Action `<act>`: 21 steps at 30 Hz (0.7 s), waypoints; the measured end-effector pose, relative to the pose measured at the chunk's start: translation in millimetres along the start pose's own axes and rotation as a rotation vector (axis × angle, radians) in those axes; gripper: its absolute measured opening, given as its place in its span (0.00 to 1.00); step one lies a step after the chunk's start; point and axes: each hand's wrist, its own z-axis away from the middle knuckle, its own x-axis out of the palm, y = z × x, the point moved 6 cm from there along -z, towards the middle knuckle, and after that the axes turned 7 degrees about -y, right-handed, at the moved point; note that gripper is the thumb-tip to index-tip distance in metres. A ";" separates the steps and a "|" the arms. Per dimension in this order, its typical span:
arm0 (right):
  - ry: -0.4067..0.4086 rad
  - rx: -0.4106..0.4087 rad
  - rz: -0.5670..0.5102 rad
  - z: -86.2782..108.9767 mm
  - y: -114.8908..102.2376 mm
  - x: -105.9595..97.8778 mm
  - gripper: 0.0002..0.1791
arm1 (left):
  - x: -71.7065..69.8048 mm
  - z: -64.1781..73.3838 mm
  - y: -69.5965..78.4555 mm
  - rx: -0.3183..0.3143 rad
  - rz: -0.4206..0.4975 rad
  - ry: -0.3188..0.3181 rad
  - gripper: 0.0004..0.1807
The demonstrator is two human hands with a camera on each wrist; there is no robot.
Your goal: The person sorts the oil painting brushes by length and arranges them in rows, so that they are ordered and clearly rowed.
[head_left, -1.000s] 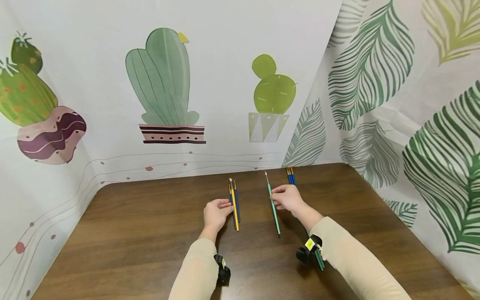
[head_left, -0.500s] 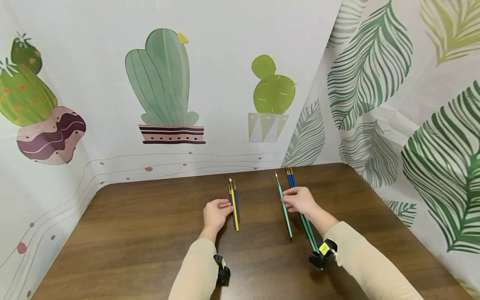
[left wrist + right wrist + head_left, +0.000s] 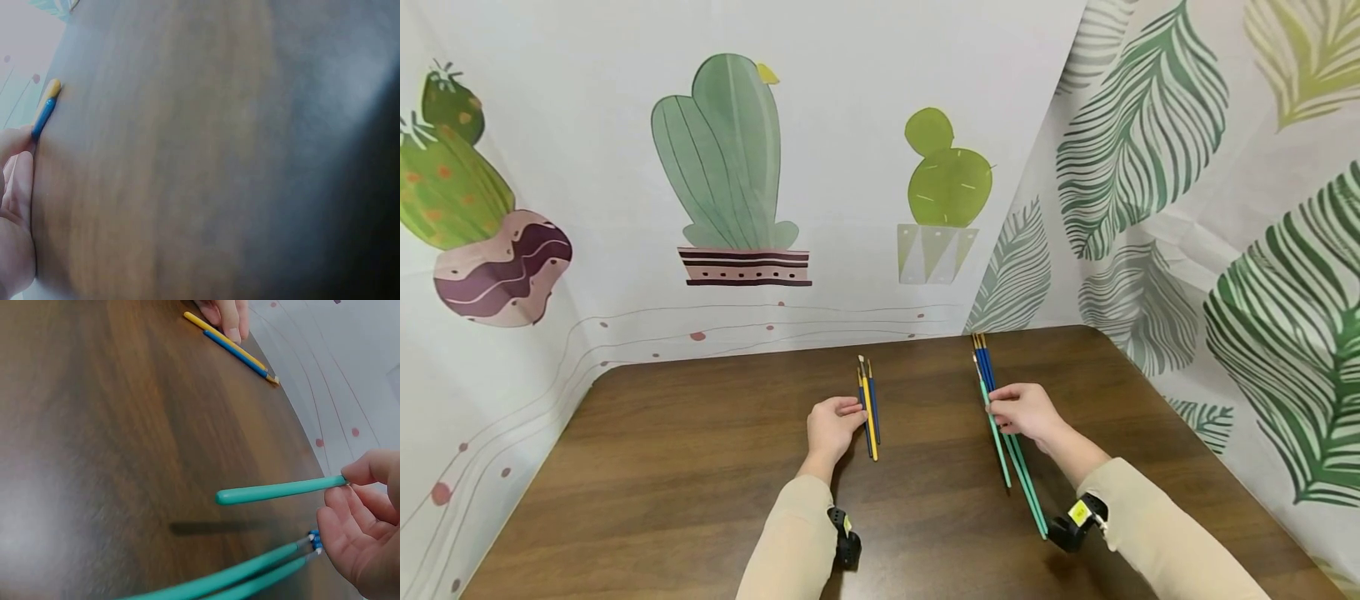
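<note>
In the head view my right hand point(image 3: 1024, 410) pinches a turquoise-handled paintbrush point(image 3: 997, 437) between thumb and fingers, bristles pointing away. The right wrist view shows that paintbrush point(image 3: 275, 490) raised over the table, its shadow below. Close beside it lie two more turquoise-handled paintbrushes point(image 3: 1028, 487), and blue-handled ones point(image 3: 986, 367) reach toward the back edge. My left hand point(image 3: 833, 429) rests on the table, thumb and fingertips at a yellow-handled paintbrush point(image 3: 871, 425). Blue-handled paintbrushes point(image 3: 874, 408) flank the yellow one. The left wrist view catches a yellow handle end point(image 3: 54, 87) beside a blue one.
The brown wooden table point(image 3: 700, 467) ends at a back edge against a patterned cloth point(image 3: 850, 167) with cacti and leaves. Both wrists wear black cameras, one point(image 3: 847, 546) on the left and one point(image 3: 1075, 525) on the right, near the turquoise handle ends.
My right hand has carried the turquoise paintbrush to the right and a little nearer, up to the other turquoise and blue brushes. The left hand has stayed at the yellow paintbrush.
</note>
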 end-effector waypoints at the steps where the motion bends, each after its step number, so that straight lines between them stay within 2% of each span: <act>1: 0.000 -0.002 0.004 1.3 1.5 -1.2 0.20 | 0.1 0.0 0.1 0.002 -0.001 0.000 0.14; 21: 0.008 0.004 0.061 33.0 26.6 -19.8 0.19 | -0.1 1.1 2.0 0.016 0.005 0.014 0.14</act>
